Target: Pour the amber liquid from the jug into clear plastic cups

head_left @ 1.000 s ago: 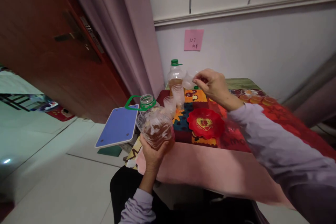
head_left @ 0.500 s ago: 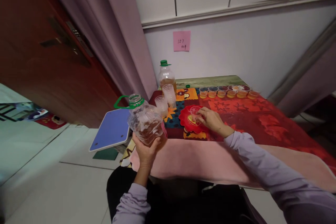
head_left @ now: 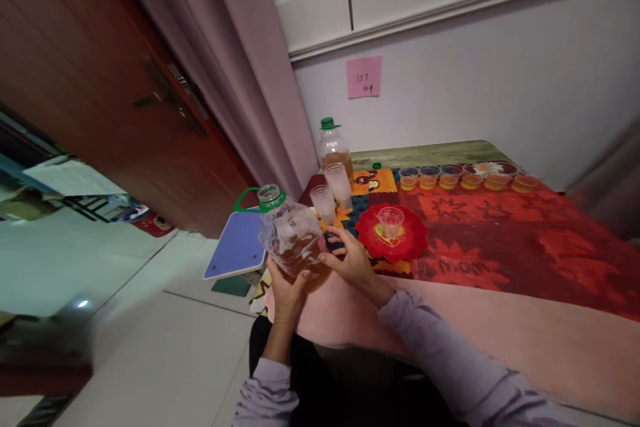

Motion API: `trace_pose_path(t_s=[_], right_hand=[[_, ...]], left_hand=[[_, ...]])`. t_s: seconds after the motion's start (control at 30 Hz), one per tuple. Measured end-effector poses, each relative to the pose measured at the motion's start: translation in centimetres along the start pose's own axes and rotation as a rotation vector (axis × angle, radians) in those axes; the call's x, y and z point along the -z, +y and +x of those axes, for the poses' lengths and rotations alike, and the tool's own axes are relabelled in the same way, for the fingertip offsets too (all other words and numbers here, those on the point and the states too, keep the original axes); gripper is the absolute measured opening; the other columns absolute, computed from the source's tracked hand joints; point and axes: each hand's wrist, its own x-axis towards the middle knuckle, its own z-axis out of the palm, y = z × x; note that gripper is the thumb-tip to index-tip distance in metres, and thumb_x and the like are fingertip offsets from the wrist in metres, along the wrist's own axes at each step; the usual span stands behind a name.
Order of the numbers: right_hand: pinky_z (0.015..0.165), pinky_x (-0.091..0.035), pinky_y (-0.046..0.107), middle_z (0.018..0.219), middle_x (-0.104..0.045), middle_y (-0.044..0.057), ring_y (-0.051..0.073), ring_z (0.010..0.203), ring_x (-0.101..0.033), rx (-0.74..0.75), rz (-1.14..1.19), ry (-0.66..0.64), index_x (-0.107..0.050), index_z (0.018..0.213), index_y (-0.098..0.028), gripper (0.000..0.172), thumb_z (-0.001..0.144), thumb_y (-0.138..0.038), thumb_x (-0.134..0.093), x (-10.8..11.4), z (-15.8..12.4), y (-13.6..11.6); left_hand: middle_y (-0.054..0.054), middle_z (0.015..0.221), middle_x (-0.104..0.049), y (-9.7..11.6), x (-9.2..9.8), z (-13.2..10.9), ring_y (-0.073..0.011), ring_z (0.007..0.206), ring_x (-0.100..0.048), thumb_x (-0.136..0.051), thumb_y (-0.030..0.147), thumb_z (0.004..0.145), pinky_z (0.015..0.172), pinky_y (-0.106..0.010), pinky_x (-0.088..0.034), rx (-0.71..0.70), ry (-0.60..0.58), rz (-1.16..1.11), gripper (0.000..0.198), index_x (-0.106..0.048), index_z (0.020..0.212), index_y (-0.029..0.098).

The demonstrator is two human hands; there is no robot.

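My left hand (head_left: pixel 287 293) grips the lower part of a large clear plastic jug (head_left: pixel 293 233), tilted to the left, with amber liquid inside and a green handle ring at its uncapped neck. Beside the jug's right side is my right hand (head_left: pixel 350 260), its fingers apart and the fingertips at or very near the jug wall; contact is hard to make out. A clear plastic cup (head_left: pixel 391 221) stands upright on a red scalloped plate (head_left: pixel 417 240). Behind the jug are two stacks of clear cups, a shorter stack (head_left: pixel 323 203) and a taller, leaning stack (head_left: pixel 339 183).
A second jug (head_left: pixel 334 150) with a green cap stands at the back. Several cups of amber liquid (head_left: pixel 450 177) line the table's far side. A small green cap (head_left: pixel 377 165) lies near them. Pink cloth (head_left: pixel 450 310) covers the front edge; a blue stool (head_left: pixel 233 247) is at left.
My right hand has let go of the cup on the red plate and moved left to the jug. The jug stays in my left hand, and the view has shifted.
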Motion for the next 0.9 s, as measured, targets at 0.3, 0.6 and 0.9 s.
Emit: trace_pose_path(t_s=[0.3, 0.6, 0.9], right_hand=[[0.118, -0.053, 0.055, 0.156, -0.065, 0.018, 0.036, 0.141, -0.065, 0.055, 0.069, -0.105, -0.055, 0.160, -0.023, 0.080, 0.092, -0.057, -0.082, -1.2, -0.5, 1.6], [0.098, -0.063, 0.043, 0.136, -0.076, 0.012, 0.031, 0.118, -0.074, -0.075, 0.365, -0.051, -0.060, 0.150, -0.023, 0.084, 0.084, -0.069, -0.085, -1.1, -1.5, 0.9], [0.105, -0.061, 0.044, 0.123, -0.082, 0.007, 0.029, 0.113, -0.076, -0.169, 0.599, -0.176, -0.076, 0.128, -0.022, 0.072, 0.071, -0.062, -0.097, -0.2, -0.9, 0.4]], left_hand=[[-0.011, 0.119, -0.076, 4.7, -0.7, 2.1, -0.0286, 0.104, -0.077, -0.100, 0.057, 0.056, 0.098, -0.044, -0.062, 0.146, 0.153, 0.141, 0.094, -0.061, 0.133, 0.020], [-0.013, 0.124, -0.077, 8.3, -0.5, 3.6, -0.0389, 0.113, -0.075, -0.096, 0.072, 0.045, 0.104, -0.057, -0.060, 0.020, 0.012, 0.478, 0.108, -0.067, 0.135, 0.020], [-0.016, 0.127, -0.078, 10.1, -0.9, 4.0, -0.0423, 0.114, -0.075, -0.089, 0.089, 0.043, 0.101, -0.058, -0.061, -0.024, -0.179, 0.676, 0.119, -0.067, 0.137, 0.020]])
